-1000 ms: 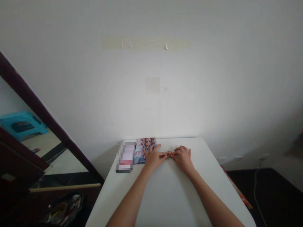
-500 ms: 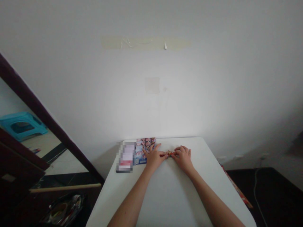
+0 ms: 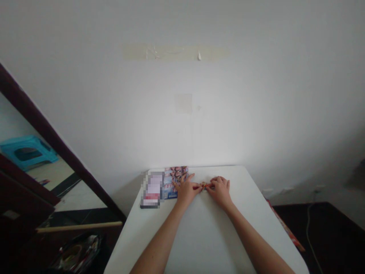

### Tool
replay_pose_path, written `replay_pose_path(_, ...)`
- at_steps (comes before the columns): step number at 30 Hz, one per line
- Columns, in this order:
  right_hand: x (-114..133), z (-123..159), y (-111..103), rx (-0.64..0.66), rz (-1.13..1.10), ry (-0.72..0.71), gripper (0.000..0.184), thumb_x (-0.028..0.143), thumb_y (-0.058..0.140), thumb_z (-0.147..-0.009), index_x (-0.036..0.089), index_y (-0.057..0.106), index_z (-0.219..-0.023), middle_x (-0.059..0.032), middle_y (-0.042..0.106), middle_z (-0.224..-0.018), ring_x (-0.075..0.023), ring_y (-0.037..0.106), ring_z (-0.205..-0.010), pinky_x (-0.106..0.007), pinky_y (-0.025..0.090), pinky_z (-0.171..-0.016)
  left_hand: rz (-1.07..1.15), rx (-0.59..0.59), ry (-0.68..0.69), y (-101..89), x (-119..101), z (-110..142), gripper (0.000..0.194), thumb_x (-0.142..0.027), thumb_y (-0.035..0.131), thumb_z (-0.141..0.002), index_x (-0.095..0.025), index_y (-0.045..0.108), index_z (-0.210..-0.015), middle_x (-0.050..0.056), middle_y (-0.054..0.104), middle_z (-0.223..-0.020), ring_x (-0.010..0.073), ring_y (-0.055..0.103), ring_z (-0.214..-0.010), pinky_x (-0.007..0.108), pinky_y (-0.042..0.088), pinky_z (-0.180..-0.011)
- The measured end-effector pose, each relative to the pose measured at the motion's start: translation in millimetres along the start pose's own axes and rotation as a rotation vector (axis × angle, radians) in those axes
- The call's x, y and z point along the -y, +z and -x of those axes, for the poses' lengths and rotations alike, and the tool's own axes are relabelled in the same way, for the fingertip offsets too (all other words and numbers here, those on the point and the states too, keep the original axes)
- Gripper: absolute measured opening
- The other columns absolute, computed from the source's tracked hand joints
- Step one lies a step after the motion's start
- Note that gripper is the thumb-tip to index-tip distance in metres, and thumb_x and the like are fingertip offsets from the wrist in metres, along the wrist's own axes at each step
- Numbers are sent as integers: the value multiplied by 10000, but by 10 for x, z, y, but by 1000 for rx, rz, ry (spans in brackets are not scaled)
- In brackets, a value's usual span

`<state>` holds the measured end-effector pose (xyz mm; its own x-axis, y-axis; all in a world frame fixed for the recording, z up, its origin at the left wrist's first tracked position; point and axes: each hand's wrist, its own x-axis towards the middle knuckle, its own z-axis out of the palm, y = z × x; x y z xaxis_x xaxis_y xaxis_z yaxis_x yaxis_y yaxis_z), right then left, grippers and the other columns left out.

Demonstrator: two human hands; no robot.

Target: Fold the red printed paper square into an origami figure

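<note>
Between my two hands, a small red and yellow piece (image 3: 204, 185) lies low over the white table (image 3: 196, 236); it is too small to tell its kind. My left hand (image 3: 186, 189) pinches its left end between thumb and forefinger, the other fingers spread over a printed picture sheet (image 3: 170, 192). From the other side, my right hand (image 3: 221, 190) pinches the right end, with its remaining fingers curled above. Fingertips hide both ends of the piece. Left of the sheet lies a phone-like flat thing (image 3: 152, 190), its face blurred out.
A white wall (image 3: 256, 95) rises directly behind the table's far edge. At the left leans a dark-framed mirror (image 3: 85, 177), showing a blue stool (image 3: 28, 152). A dark bag of things (image 3: 76, 255) sits on the floor, lower left. A cable (image 3: 308, 228) hangs at the right.
Both hands keep nearly the same place and grip. Only slight finger movement shows around the small piece.
</note>
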<state>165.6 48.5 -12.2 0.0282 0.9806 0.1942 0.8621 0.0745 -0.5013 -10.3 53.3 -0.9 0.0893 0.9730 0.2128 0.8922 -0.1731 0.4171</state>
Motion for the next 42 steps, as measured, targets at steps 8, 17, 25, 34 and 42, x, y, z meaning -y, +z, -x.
replay_pose_path(8, 43, 22, -6, 17, 4, -4, 191, 369, 582, -876, 241, 715, -830, -64, 601, -1143, -294, 395, -1252, -650, 102, -1131, 6, -1, -10, 4, -25, 13, 161, -559, 690, -784, -474, 770, -895, -94, 510, -1464, 378, 301, -1400, 765, -14, -1102)
replay_pose_path(17, 26, 73, 35, -59, 36, -45, 216, 339, 616, -865, 323, 668, -1074, -40, 580, -1203, -276, 395, -1271, -630, 149, -1129, -17, -32, 2, 10, -46, 23, 153, -537, 719, -765, -468, 774, -890, -76, 525, -1453, 376, 316, -1391, 763, -19, -1102)
replay_pose_path(25, 43, 80, 18, -59, 24, -50, 177, 443, 642, -855, 345, 707, -988, -22, 585, -1191, -274, 406, -1259, -621, 145, -1132, 5, -49, 7, 18, -31, 30, 109, -509, 736, -761, -467, 772, -855, -93, 543, -1434, 380, 345, -1372, 808, -46, -1058)
replay_pose_path(34, 70, 33, 20, -22, -24, 19, 156, 395, 677, -822, 344, 717, -964, -18, 584, -1177, -284, 386, -1276, -617, 96, -1140, -2, -31, 6, 11, -43, 32, 146, -544, 699, -784, -446, 777, -860, -82, 526, -1452, 377, 317, -1393, 777, -34, -1089)
replay_pose_path(42, 59, -15, 1, 6, -23, 69, 164, 411, 697, -795, 360, 737, -946, -15, 586, -1172, -258, 424, -1247, -568, 95, -1149, -13, 51, -26, -10, -76, 18, 195, -526, 692, -790, -427, 750, -949, -83, 459, -1508, 400, 225, -1438, 806, 27, -1061)
